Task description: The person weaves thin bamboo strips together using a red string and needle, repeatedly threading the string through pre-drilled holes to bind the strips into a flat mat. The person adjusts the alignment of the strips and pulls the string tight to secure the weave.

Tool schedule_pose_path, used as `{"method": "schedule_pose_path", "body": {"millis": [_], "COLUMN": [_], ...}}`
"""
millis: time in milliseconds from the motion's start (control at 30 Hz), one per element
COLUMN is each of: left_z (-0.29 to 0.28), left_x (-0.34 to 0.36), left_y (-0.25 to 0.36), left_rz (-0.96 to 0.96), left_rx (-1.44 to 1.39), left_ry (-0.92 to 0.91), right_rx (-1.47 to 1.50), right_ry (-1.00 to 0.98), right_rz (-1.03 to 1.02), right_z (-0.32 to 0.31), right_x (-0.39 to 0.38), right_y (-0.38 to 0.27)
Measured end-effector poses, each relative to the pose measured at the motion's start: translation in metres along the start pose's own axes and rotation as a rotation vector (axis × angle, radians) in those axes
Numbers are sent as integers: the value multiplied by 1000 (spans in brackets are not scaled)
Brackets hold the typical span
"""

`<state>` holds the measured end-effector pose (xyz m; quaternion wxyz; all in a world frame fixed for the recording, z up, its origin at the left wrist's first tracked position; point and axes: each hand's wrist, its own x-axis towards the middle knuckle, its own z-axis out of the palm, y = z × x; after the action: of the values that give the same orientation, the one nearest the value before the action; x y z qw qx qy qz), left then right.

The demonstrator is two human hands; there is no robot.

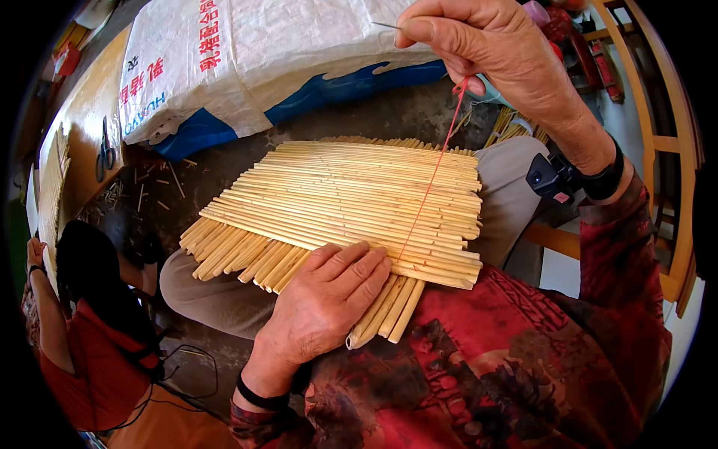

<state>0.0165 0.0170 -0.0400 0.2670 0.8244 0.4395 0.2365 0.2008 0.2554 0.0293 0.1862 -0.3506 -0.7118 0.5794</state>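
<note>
Rested on the lap (213, 299) at six o'clock: straw mat (351, 198). Scattered over the dark floor (374, 112) at nine o'clock: short stalk offcuts (149, 191). Heaped at eleven: white woven sack (284, 52). Left on a wooden board (86, 97), perhaps a bench, at ten: scissors (107, 150).

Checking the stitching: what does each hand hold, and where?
Right hand pinches a thin metal needle at its rear, red thread trailing. Left hand presses the straw mat edge.

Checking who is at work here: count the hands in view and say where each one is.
3. The left hand presses on the straw mat; the right hand pulls a needle and red thread up; another person's hand shows at left. Others may be hidden.
</note>
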Motion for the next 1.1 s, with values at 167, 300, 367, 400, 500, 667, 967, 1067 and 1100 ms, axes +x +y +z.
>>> {"method": "schedule_pose_path", "body": {"millis": [167, 300, 367, 400, 500, 667, 967, 1067, 1100], "left_z": [0, 8, 9, 10, 14, 15, 14, 14, 14], "left_x": [-4, -14, -18, -20, -24, -23, -17, -14, -15], "left_y": [4, 7, 8, 7, 6, 3, 5, 2, 0], "left_rz": [-14, -92, -134, -149, -180, -192, -185, -154, -143], "left_rx": [64, 205, 192, 182, 135, 96, 116, 114, 111], "left_ry": [-33, 37, 61, 80, 111, 109, 120, 103, 98], "right_rx": [-170, 4, -41, -103, -212, -296, 59, 145, 186], "right_ry": [-201, -536, -646, -667, -718, -733, -889, -614, -582], "right_rz": [41, 262, 171, 23, -30, -46, 373, 420, 354], "right_z": [26, 50, 57, 62, 71, 72, 56, 60, 63], "right_x": [-21, -53, -62, -67, -73, -71, -58, -59, -59], "right_y": [7, 34, 42, 55, 56, 57, 49, 47, 46]}}
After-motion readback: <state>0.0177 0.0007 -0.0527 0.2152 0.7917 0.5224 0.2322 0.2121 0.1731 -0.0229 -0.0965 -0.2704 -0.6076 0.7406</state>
